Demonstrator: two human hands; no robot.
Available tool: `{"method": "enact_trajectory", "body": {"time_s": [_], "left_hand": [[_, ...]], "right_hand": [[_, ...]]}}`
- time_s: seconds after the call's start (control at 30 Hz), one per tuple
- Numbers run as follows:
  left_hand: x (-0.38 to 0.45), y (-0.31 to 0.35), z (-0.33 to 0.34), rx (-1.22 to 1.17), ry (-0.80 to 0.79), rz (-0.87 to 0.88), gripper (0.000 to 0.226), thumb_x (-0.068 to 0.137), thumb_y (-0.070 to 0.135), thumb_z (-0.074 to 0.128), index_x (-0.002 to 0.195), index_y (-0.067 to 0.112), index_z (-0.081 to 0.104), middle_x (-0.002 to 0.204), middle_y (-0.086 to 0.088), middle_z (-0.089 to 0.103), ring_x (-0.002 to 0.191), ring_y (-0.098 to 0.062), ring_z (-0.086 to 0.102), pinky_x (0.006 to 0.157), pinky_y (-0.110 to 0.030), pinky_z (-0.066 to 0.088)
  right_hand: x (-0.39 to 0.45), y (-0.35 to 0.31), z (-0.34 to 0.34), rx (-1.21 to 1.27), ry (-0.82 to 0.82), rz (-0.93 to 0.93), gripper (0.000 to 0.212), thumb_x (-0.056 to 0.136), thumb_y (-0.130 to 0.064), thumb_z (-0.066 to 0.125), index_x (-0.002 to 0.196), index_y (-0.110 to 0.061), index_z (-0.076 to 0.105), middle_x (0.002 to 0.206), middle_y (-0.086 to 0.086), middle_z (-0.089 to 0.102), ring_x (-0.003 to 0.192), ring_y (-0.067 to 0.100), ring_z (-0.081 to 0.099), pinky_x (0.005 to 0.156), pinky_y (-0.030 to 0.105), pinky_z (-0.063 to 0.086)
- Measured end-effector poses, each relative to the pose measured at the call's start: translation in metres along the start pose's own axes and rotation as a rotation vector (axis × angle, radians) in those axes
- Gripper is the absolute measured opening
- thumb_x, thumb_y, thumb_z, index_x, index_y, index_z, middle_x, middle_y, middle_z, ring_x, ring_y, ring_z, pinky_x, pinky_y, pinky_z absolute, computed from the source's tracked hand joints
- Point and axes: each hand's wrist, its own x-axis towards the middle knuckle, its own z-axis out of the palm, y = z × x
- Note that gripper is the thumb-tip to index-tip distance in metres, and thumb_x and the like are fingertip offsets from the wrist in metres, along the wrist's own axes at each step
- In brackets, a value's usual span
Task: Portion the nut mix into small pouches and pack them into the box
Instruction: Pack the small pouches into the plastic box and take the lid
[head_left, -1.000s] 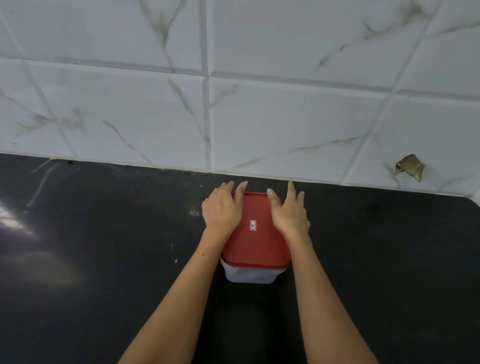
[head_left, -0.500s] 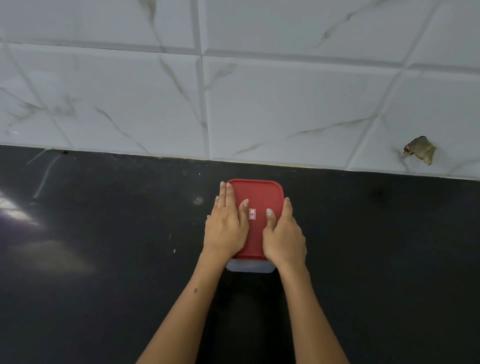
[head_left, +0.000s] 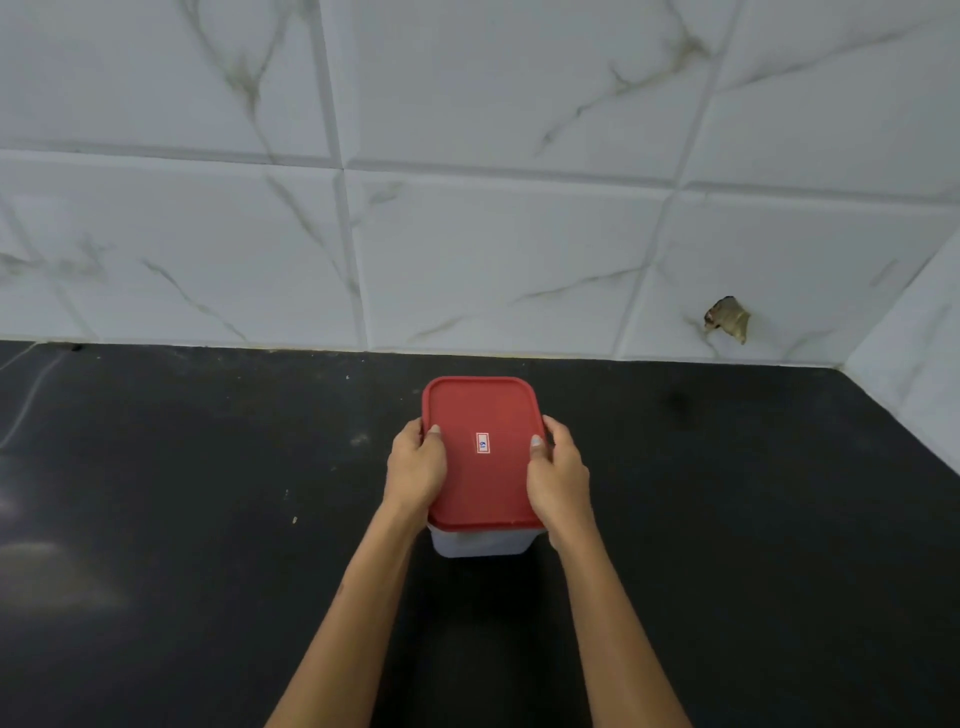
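Observation:
A translucent white box (head_left: 480, 543) with a red lid (head_left: 480, 410) stands on the black counter (head_left: 182, 519) in the middle of the view. The lid is on and carries a small white sticker (head_left: 482, 442). My left hand (head_left: 415, 467) grips the box's left side, thumb on the lid's edge. My right hand (head_left: 560, 478) grips the right side the same way. The box's contents are hidden, and no pouches or nuts show.
A white marble-look tiled wall (head_left: 493, 260) rises right behind the box. One tile has a chipped hole (head_left: 727, 318) at the right. The wall turns a corner at the far right (head_left: 914, 353).
Both hands slid from lying flat on top of the lid to the box's two sides and now grip it. The box sits a little farther from the wall.

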Motion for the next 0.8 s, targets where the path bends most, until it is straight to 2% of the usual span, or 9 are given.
{"method": "enact_trajectory", "body": {"time_s": [0.13, 0.3, 0.5, 0.6, 0.67, 0.7, 0.77, 0.8], "left_hand": [[-0.027, 0.002, 0.051, 0.000, -0.051, 0.031, 0.024, 0.102, 0.023, 0.036, 0.111, 0.019, 0.058, 0.106, -0.008, 0.067, 0.098, -0.026, 0.065, 0.091, -0.047, 0.053], [-0.053, 0.000, 0.112, 0.034, -0.106, -0.007, 0.027, 0.102, 0.021, 0.036, 0.114, 0.014, 0.059, 0.103, -0.006, 0.066, 0.095, -0.023, 0.064, 0.089, -0.043, 0.053], [-0.059, -0.008, 0.145, 0.117, -0.052, -0.034, 0.030, 0.101, 0.019, 0.037, 0.122, 0.011, 0.057, 0.112, -0.010, 0.064, 0.101, -0.025, 0.061, 0.087, -0.038, 0.050], [-0.062, -0.006, 0.147, 0.213, 0.001, -0.039, 0.035, 0.100, 0.021, 0.041, 0.128, 0.006, 0.055, 0.119, -0.015, 0.063, 0.108, -0.030, 0.059, 0.092, -0.040, 0.048], [-0.074, 0.001, 0.152, 0.363, 0.160, 0.040, 0.044, 0.099, 0.022, 0.046, 0.137, 0.001, 0.046, 0.135, -0.021, 0.053, 0.123, -0.035, 0.051, 0.101, -0.040, 0.040], [-0.087, 0.007, 0.160, 0.387, 0.277, 0.140, 0.048, 0.098, 0.021, 0.049, 0.140, -0.001, 0.041, 0.141, -0.021, 0.048, 0.130, -0.034, 0.045, 0.106, -0.040, 0.036], [-0.115, 0.022, 0.184, 0.280, 0.450, 0.405, 0.045, 0.097, 0.016, 0.051, 0.138, 0.000, 0.044, 0.140, -0.015, 0.049, 0.130, -0.027, 0.045, 0.107, -0.035, 0.035], [-0.129, 0.027, 0.206, 0.181, 0.442, 0.497, 0.040, 0.096, 0.014, 0.052, 0.134, 0.001, 0.050, 0.133, -0.012, 0.055, 0.124, -0.022, 0.050, 0.104, -0.032, 0.038]], "right_hand": [[-0.002, 0.023, -0.058, 0.015, 0.062, 0.001, 0.041, 0.101, -0.028, 0.036, 0.141, -0.027, 0.039, 0.135, 0.001, 0.051, 0.125, 0.022, 0.045, 0.102, 0.037, 0.039], [0.002, 0.054, -0.115, -0.001, 0.087, 0.041, 0.041, 0.101, -0.027, 0.035, 0.142, -0.026, 0.038, 0.136, 0.003, 0.049, 0.126, 0.022, 0.045, 0.100, 0.035, 0.038], [0.009, 0.074, -0.144, 0.004, 0.018, 0.036, 0.042, 0.101, -0.027, 0.035, 0.143, -0.026, 0.035, 0.137, 0.003, 0.049, 0.124, 0.022, 0.046, 0.097, 0.032, 0.038], [0.012, 0.077, -0.151, 0.001, -0.075, 0.042, 0.045, 0.100, -0.034, 0.037, 0.145, -0.027, 0.031, 0.138, 0.002, 0.048, 0.125, 0.021, 0.046, 0.098, 0.033, 0.039], [0.013, 0.079, -0.164, 0.013, -0.146, 0.063, 0.052, 0.097, -0.042, 0.042, 0.145, -0.026, 0.030, 0.141, 0.003, 0.046, 0.127, 0.020, 0.045, 0.101, 0.034, 0.040], [0.014, 0.082, -0.177, 0.020, -0.152, 0.066, 0.054, 0.096, -0.044, 0.045, 0.144, -0.025, 0.033, 0.141, 0.003, 0.046, 0.128, 0.019, 0.045, 0.102, 0.033, 0.039], [0.016, 0.092, -0.212, -0.005, -0.081, 0.035, 0.048, 0.094, -0.039, 0.051, 0.138, -0.019, 0.045, 0.134, 0.003, 0.054, 0.122, 0.016, 0.051, 0.097, 0.023, 0.037], [0.018, 0.101, -0.237, -0.032, -0.009, 0.013, 0.042, 0.094, -0.034, 0.054, 0.131, -0.016, 0.052, 0.127, 0.005, 0.060, 0.116, 0.016, 0.055, 0.092, 0.019, 0.037]]}}
